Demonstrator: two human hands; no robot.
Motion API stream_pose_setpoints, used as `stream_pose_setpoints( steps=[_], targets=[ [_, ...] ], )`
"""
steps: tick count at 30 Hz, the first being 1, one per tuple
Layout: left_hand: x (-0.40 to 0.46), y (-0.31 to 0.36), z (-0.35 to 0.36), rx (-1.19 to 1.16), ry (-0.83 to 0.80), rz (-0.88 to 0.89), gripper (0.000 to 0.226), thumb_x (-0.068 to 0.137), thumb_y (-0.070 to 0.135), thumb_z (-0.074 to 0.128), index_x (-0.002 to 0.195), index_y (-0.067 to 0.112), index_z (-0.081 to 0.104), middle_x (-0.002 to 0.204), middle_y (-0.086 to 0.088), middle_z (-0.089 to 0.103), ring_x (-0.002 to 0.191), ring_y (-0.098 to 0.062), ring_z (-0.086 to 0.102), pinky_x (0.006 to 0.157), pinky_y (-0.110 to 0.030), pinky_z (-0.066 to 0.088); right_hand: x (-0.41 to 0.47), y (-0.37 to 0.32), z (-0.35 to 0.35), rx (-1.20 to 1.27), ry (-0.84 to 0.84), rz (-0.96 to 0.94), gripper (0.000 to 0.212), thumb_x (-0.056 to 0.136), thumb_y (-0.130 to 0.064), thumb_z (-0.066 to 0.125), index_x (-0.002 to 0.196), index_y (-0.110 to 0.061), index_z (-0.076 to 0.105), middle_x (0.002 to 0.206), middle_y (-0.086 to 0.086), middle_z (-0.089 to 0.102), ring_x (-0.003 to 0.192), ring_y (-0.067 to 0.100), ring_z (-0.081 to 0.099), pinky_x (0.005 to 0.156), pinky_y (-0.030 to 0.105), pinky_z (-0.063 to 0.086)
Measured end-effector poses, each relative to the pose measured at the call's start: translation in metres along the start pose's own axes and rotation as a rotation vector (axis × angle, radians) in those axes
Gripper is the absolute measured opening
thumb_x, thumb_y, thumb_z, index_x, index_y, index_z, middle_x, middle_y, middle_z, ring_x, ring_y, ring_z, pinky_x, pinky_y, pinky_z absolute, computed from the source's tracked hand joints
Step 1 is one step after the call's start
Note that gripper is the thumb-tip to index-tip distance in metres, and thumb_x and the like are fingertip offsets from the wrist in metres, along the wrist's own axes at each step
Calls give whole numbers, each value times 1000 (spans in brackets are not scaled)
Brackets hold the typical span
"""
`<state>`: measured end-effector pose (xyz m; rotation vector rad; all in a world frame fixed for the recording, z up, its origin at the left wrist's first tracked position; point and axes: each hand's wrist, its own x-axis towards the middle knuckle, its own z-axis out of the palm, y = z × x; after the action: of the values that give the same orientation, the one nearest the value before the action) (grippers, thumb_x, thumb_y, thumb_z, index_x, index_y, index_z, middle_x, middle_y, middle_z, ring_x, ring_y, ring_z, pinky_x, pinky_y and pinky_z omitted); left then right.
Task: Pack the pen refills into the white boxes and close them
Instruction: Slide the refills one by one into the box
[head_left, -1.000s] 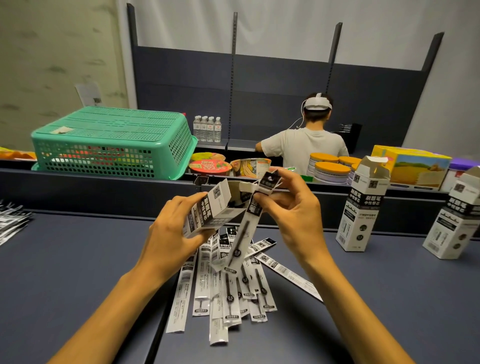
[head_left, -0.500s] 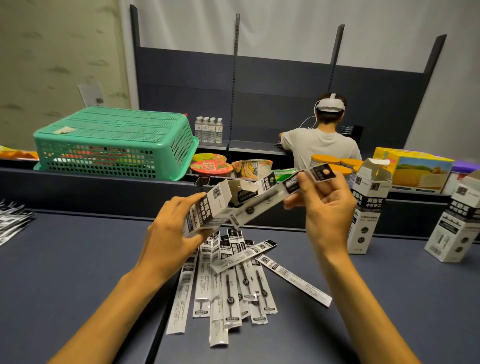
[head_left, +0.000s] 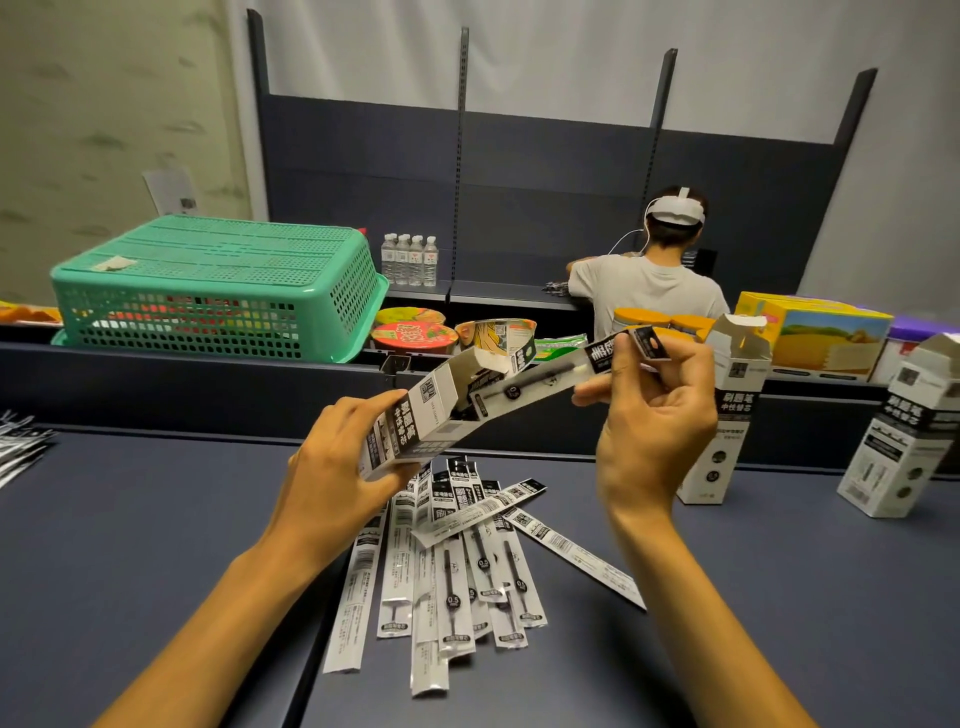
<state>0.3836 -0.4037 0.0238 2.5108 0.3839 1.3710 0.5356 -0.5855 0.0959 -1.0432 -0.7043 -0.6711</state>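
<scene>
Head view shows us a pen refill (head_left: 540, 382), in its packet, with its lower end inside the open top of a white box (head_left: 415, 423) held tilted above the tabletop (head_left: 156, 519). Our left hand (head_left: 337, 467) has its grip wrapped round the box; our right hand (head_left: 649, 431) pinches the refill's upper end. Below them loose refills (head_left: 457, 561) lie fanned on the tabletop. Two open boxes (head_left: 727, 410) stand upright to the right, a green basket (head_left: 208, 291) upturned behind.

left grip (head_left: 332, 478) holding box (head_left: 415, 421), right grip (head_left: 649, 421) inserting refill (head_left: 540, 384)
</scene>
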Motion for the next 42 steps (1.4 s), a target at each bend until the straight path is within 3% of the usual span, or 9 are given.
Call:
stream_pose_setpoints(
  steps=[6, 11, 16, 20, 26, 32, 37, 40, 42],
  targets=[
    [0, -1, 0, 6, 0, -2, 74, 73, 26, 81, 137, 32, 43, 115, 7, 55, 103, -12, 52, 75, -40, 56, -8, 7, -3, -33, -85, -156, 15, 93, -9, 62, 97, -20, 54, 85, -13, 65, 65, 7, 71, 59, 23, 57],
    [0, 0, -1, 5, 3, 3, 74, 73, 26, 81, 136, 31, 43, 114, 7, 56, 102, -10, 52, 75, -36, 55, -15, 14, -5, -25, -202, -306, 13, 94, -19, 60, 105, -14, 56, 93, 1, 67, 78, 5, 72, 69, 18, 57],
    [0, 0, -1, 4, 4, 2, 72, 74, 28, 80, 136, 31, 44, 113, 6, 56, 102, -11, 53, 75, -36, 55, -11, 12, -6, -1, -156, -313, 15, 95, -23, 60, 105, -12, 56, 94, 4, 69, 80, 9, 73, 68, 25, 59],
    [0, 0, -1, 0, 11, -4, 72, 74, 28, 80, 136, 32, 44, 114, 8, 55, 102, -10, 52, 75, -38, 55, -10, 16, -10, -27, -178, -356, 19, 96, -25, 61, 104, -9, 57, 94, 13, 70, 81, 23, 74, 70, 35, 61],
    [-1, 0, 0, 10, 0, -1, 73, 74, 26, 81, 136, 30, 44, 114, 6, 56, 102, -11, 52, 74, -38, 56, -23, 15, -3, 88, -488, -148, 15, 90, -20, 65, 101, -10, 63, 89, 2, 70, 76, 13, 72, 65, 29, 60],
    [-1, -1, 0, 11, 2, -6, 74, 73, 26, 82, 137, 30, 44, 114, 7, 55, 103, -9, 51, 75, -36, 55, -25, 11, 1, 189, -574, 107, 16, 87, -12, 69, 102, -16, 66, 90, 1, 72, 69, 19, 71, 61, 25, 55],
    [0, 0, 0, 9, 6, 2, 73, 74, 27, 81, 136, 32, 43, 114, 7, 55, 102, -10, 51, 74, -37, 55, -24, 15, 3, 54, -619, 27, 11, 85, -19, 71, 96, -18, 71, 94, 2, 60, 62, 17, 54, 54, 26, 50],
    [-1, -1, 1, 14, 1, 10, 74, 73, 25, 81, 136, 32, 43, 113, 7, 55, 100, -10, 52, 72, -37, 56, -30, 16, 5, -41, -769, 57, 11, 84, -21, 73, 95, -20, 73, 84, 3, 62, 60, 11, 48, 54, 19, 40],
    [-1, -1, 1, 20, 3, 11, 74, 73, 26, 82, 136, 31, 43, 112, 8, 55, 99, -10, 51, 71, -36, 55, -32, 14, 5, -49, -846, 137, 12, 87, -21, 72, 100, -20, 72, 79, 0, 66, 60, 10, 51, 54, 23, 43]
  ],
)
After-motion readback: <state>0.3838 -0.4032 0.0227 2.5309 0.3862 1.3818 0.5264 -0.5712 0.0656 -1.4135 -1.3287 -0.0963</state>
